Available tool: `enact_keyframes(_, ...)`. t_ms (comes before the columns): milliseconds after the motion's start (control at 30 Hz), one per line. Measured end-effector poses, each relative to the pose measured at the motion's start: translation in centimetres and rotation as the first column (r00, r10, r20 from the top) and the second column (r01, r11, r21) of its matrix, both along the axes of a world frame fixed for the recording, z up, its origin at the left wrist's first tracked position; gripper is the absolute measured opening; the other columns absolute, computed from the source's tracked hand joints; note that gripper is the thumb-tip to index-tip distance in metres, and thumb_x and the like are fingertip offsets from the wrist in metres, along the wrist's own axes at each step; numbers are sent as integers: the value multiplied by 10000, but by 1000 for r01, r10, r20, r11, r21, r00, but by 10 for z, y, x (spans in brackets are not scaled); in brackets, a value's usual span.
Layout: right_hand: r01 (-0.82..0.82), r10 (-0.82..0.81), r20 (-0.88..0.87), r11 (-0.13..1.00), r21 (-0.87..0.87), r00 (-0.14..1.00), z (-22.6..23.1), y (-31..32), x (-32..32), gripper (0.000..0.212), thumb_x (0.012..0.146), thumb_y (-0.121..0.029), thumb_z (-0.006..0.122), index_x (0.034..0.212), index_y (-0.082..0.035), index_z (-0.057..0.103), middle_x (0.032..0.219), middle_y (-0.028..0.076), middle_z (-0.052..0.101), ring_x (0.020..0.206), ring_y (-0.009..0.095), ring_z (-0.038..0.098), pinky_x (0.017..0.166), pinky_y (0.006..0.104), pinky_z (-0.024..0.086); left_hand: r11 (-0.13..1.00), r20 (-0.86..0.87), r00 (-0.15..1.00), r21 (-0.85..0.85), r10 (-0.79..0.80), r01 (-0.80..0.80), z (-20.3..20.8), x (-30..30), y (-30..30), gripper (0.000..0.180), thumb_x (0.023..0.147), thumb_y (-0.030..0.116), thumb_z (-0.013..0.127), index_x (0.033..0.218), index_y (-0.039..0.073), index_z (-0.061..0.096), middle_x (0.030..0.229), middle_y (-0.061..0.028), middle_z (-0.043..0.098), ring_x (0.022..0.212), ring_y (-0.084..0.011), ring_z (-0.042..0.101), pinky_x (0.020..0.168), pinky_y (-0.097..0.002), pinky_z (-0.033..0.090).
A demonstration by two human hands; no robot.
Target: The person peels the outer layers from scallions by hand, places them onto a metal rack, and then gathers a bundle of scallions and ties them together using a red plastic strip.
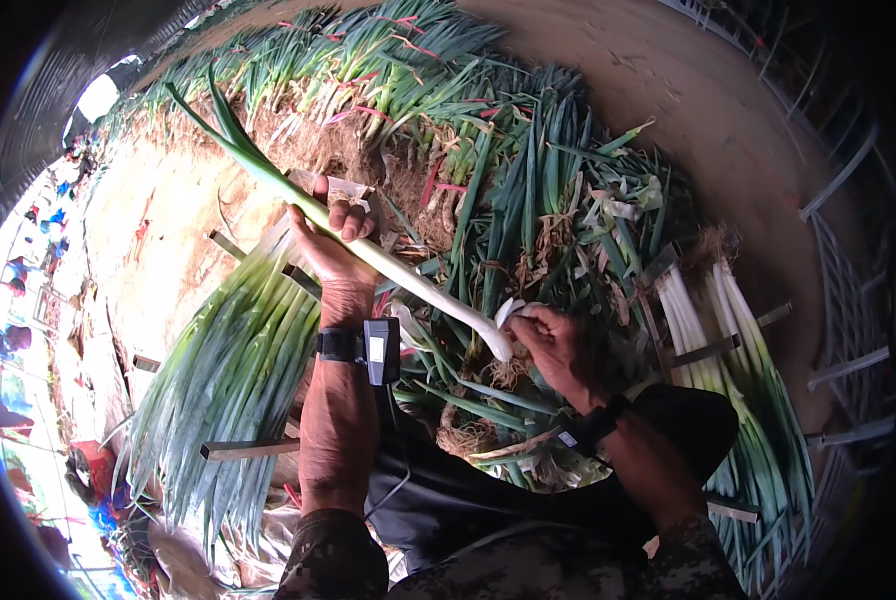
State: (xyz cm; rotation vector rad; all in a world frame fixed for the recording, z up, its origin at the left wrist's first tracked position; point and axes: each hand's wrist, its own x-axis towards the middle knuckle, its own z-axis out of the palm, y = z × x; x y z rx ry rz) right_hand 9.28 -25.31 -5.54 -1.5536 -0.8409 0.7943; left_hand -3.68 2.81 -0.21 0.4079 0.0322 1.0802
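A long green onion (423, 287) lies slantwise across the middle, its green leaves up at the left and its white root end down at the right. My left hand (340, 235) is closed round the shaft near where white turns green. Beside the root end, my right hand (558, 345) pinches a thin strip of pale outer skin (509, 312) that stands off the shaft. The right fingertips are partly hidden behind the hand. Roots (510, 373) show just under the bulb end.
Trimmed green onions lie in a metal-barred rack (253, 450) at the left, with more in another rack (706, 352) at the right. Untrimmed bundles tied with red bands (438, 60) fill the far side. Loose leaves and peelings (608, 225) lie ahead of my knees.
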Motion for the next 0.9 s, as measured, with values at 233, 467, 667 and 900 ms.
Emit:
enact_keyframes(233, -51, 49, 17, 993, 108, 999, 22, -8, -15, 268, 978, -247, 639, 1066, 5, 663, 902, 34, 668, 840, 89, 615, 747, 269, 505, 985, 179, 975, 128, -134, 112, 3, -7, -3, 556, 1019, 542, 394, 1271, 81, 576, 623, 41, 380, 498, -89, 361, 496, -257, 331)
enact_keyframes(467, -20, -6, 364, 997, 69, 931, -19, -16, 12, 236, 969, -125, 597, 795, 16, 523, 716, 5, 438, 644, 86, 409, 561, 293, 377, 935, 313, 897, 266, -312, 233, 8, -4, -6, 581, 1036, 515, 375, 1321, 43, 559, 637, 39, 382, 475, -76, 351, 479, -237, 317)
enact_keyframes(667, 17, -40, 121, 983, 185, 992, -3, -21, -2, 233, 962, -214, 642, 942, 18, 640, 857, 75, 672, 792, 127, 656, 694, 299, 532, 906, 244, 922, 375, -302, 197, 12, -8, -4, 546, 1034, 455, 418, 1321, 11, 555, 623, 53, 410, 466, -69, 384, 485, -225, 333)
enact_keyframes(900, -165, 108, 432, 982, 97, 895, 41, 1, -14, 133, 903, -62, 684, 1022, -3, 678, 894, 80, 679, 771, 116, 679, 589, 241, 534, 928, 221, 935, 313, -277, 202, 10, 2, -14, 562, 1027, 479, 424, 1321, 19, 553, 621, 46, 408, 464, -74, 386, 484, -232, 336)
